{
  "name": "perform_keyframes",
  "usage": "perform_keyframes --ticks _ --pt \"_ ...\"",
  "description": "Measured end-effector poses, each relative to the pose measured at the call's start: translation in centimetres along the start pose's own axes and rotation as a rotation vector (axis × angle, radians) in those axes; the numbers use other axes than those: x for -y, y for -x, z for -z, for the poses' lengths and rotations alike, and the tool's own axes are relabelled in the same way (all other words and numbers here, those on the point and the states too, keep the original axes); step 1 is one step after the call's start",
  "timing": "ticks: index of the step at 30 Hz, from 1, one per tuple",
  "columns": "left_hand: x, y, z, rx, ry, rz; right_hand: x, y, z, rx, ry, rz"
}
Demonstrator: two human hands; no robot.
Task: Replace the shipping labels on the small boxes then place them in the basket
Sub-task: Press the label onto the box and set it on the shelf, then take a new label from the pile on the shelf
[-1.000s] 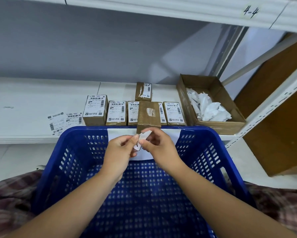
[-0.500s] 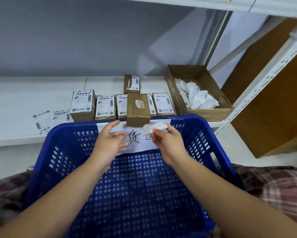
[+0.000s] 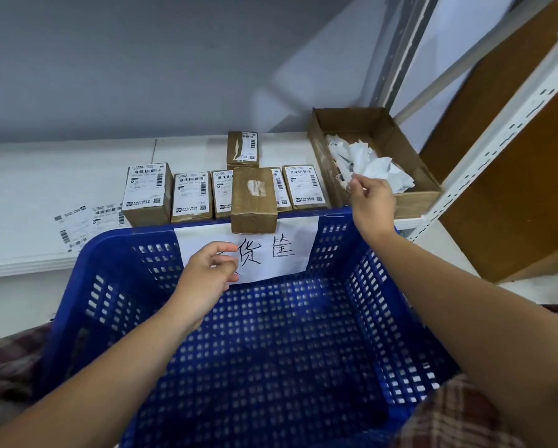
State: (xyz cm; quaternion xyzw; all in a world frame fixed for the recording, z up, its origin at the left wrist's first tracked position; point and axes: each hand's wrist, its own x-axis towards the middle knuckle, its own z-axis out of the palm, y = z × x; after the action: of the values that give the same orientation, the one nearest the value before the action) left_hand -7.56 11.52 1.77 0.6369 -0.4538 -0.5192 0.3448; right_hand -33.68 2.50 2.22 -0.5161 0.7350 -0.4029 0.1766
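The basket (image 3: 116,253) lies below both hands with no box in it. Beyond its far rim runs the shelf (image 3: 45,176).

The waste carton (image 3: 416,203) stands just past the right fingertips (image 3: 352,184) and holds crumpled labels (image 3: 378,166). The right hand (image 3: 371,202) hovers at its near wall with thumb and forefinger drawn together. A pale scrap appears at their tips, but a grip on it cannot be confirmed.

The left hand (image 3: 206,273) hangs over the basket, fingers loosely curled and holding nothing.

The labelled boxes (image 3: 192,195) sit in a row well beyond the left fingers. The bare box (image 3: 254,202), likely next for relabelling, rests at the far rim, just beyond and to the right of those fingers.

Procedure:
1. Carry the right fingertips fully past the carton wall before parting them, so that any waste falls inside.
2. Take a new label (image 3: 87,221) from the shelf, far left of the left fingers.
3. Press it flat on the bare box, from the centre outward.

Clearances: the carton wall and basket rim lie close under the right wrist. There is open room above the basket and across the left shelf.
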Motion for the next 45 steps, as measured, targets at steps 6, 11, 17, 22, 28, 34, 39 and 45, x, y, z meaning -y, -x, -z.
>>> perform_keyframes --ticks 6,11,17,22,28,34,39,45 --pt "-0.8 -1.1 -0.2 0.020 0.036 -0.008 -1.6 -3.6 -0.5 -0.095 0.139 0.049" --pt "-0.2 -1.5 -0.5 0.016 0.025 0.033 -3.9 -5.8 -1.6 0.036 0.464 0.055" --pt "0.7 -2.2 -0.9 0.005 -0.010 0.068 -5.3 -6.7 -3.5 0.255 0.902 0.046" --pt "1.2 -2.6 -0.7 -0.022 -0.028 0.080 -6.9 -7.4 -4.3 0.249 0.992 0.152" --pt "1.6 -2.6 -0.6 -0.036 -0.030 0.107 -6.4 -7.5 -3.9 0.206 0.768 0.174" --pt "1.5 -2.5 -0.8 -0.041 -0.040 0.099 -5.4 -7.4 -3.6 0.192 0.446 0.019" --pt "1.8 -2.7 -0.7 -0.031 -0.053 0.072 -4.8 -6.3 -3.9 0.088 0.520 0.160" --pt "1.6 -2.8 0.0 -0.049 -0.109 -0.039 -0.6 -2.2 -5.2 0.062 0.351 0.381"
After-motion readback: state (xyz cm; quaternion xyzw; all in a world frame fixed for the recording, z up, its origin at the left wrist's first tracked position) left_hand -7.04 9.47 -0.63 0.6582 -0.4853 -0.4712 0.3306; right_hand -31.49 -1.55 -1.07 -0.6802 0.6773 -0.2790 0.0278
